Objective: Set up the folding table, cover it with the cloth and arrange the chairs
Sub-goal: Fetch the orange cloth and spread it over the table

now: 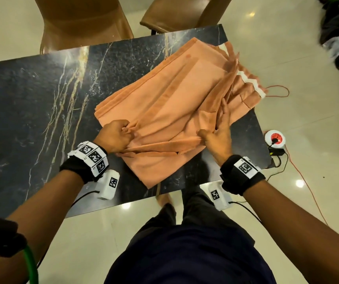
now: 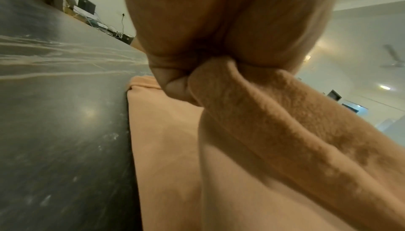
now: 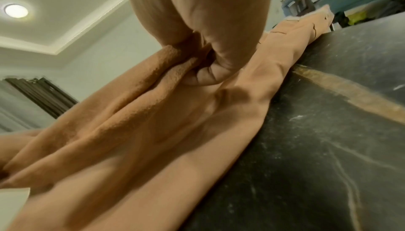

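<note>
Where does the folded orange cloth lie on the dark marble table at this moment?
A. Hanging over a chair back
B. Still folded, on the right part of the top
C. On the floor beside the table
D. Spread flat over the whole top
B: the cloth lies in folded layers on the right part of the table, whose left part is bare, while the left hand has a grip on a fold near its front edge.

Both forearms reach forward, a black band on each wrist. The left hand (image 1: 116, 136) is fisted, fingers curled tight round a bunch of cloth (image 1: 164, 111). The right hand (image 1: 219, 134) pinches a fold, its fingers extended.
</note>
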`<state>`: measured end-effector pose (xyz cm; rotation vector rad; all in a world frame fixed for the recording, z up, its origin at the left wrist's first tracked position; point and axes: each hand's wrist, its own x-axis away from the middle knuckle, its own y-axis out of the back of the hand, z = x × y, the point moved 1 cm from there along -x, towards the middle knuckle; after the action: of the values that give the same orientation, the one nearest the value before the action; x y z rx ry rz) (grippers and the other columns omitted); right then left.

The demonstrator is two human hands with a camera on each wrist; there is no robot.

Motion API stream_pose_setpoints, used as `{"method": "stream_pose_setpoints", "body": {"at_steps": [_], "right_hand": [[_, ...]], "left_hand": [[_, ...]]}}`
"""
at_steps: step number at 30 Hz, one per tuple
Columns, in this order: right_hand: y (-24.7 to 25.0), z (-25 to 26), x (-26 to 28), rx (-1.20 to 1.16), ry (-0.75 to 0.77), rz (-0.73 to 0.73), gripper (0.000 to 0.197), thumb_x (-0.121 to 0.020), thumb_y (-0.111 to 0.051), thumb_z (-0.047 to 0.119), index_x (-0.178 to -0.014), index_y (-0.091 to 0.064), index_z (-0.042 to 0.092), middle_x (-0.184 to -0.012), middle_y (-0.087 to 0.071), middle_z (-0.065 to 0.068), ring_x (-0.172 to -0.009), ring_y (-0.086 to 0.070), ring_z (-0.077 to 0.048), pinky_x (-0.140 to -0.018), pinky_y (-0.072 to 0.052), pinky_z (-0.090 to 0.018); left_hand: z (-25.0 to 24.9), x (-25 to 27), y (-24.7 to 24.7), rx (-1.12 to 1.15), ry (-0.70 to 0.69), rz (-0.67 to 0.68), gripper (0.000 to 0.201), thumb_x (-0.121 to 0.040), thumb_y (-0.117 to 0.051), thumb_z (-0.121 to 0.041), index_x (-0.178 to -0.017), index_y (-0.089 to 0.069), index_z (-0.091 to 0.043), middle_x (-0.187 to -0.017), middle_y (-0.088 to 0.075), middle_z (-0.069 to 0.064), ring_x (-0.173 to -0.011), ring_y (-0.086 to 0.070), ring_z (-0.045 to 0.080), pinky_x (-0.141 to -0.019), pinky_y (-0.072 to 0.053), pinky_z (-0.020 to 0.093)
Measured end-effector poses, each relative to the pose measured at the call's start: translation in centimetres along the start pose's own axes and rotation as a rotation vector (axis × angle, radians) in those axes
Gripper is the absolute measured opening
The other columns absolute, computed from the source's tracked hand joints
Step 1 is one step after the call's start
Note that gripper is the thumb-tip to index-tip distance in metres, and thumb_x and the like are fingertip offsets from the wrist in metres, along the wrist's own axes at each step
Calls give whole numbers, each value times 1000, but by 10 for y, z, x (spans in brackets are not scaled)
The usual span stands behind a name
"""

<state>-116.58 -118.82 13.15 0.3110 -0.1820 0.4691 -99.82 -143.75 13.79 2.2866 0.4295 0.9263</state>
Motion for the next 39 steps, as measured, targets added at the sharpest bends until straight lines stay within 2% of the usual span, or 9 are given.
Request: {"method": "stream_pose_setpoints", "body": {"at_steps": [5,7,10,16,22,28,31,35,39], "right_hand": [[39,-20,34,347,35,192,96,-82,-56,8,-154,-12,53,-158,-40,5,-122,-55,-27,-102,-48,-45],[55,-35,53,388,-37,237,80,-92,-57,15,-156,-16,42,-132,-56,9,-92,-67,-26,-81,-60,-48],[78,-65,73,511,-231,316,62,-98,-58,34,-149,-23,41,-99,-63,8,-61,-70,-24,-60,-61,-44],[105,-74,41,717,-219,136,74,-88,-70,38,-151,-33,25,-130,-61,-6,-115,-60,-33,-85,-45,-37],[103,-29,-49,819,132,-127,59,-87,-60,34,-140,-44,16,-133,-54,-17,-118,-52,-42,-96,-48,-52],[124,1,-115,1025,32,207,60,-72,-60,22,-131,-59,29,-144,-52,-1,-130,-48,-30,-103,-45,-46],[138,-1,-128,996,23,429,69,-66,-60,40,-133,-61,23,-139,-56,-5,-125,-54,-32,-104,-46,-45],[149,-23,-123,1002,41,538,61,-77,-67,20,-137,-57,22,-147,-42,-10,-119,-53,-30,-89,-42,-32],[156,-37,-115,1006,25,497,41,-85,-66,30,-123,-64,16,-118,-54,-10,-100,-53,-27,-82,-44,-35]], "left_hand": [[19,12,-11,-159,165,42,17,-89,-48,-29,-75,-45,-20,-102,-66,22,-98,-62,42,-83,-50,45],[23,18,-15,-234,204,168,27,-72,-44,-36,-92,-55,-22,-116,-66,22,-107,-62,44,-89,-52,45],[20,20,-19,-296,197,236,54,-79,-61,-37,-129,-54,-17,-128,-63,20,-117,-60,41,-89,-46,39],[-27,-23,-21,-203,2,150,83,-86,-75,-25,-152,-26,-15,-125,-57,19,-115,-58,39,-89,-48,40],[-119,-97,-29,-455,-263,96,75,-82,-76,-29,-148,-42,-17,-146,-46,14,-128,-50,39,-105,-46,51],[-209,-161,-77,-631,-502,172,78,-86,-72,-34,-154,-39,-15,-161,-36,9,-149,-32,30,-118,-34,49],[-249,-175,-108,-724,-559,195,79,-86,-71,-40,-154,-36,-21,-165,-29,4,-151,-26,30,-118,-32,51],[-275,-184,-133,-801,-567,193,42,-86,-70,-42,-121,-59,-20,-128,-63,10,-117,-60,35,-98,-47,45],[-272,-185,-121,-643,-556,158,22,-92,-54,-14,-114,-58,-17,-115,-66,17,-103,-64,42,-77,-45,40]]}}
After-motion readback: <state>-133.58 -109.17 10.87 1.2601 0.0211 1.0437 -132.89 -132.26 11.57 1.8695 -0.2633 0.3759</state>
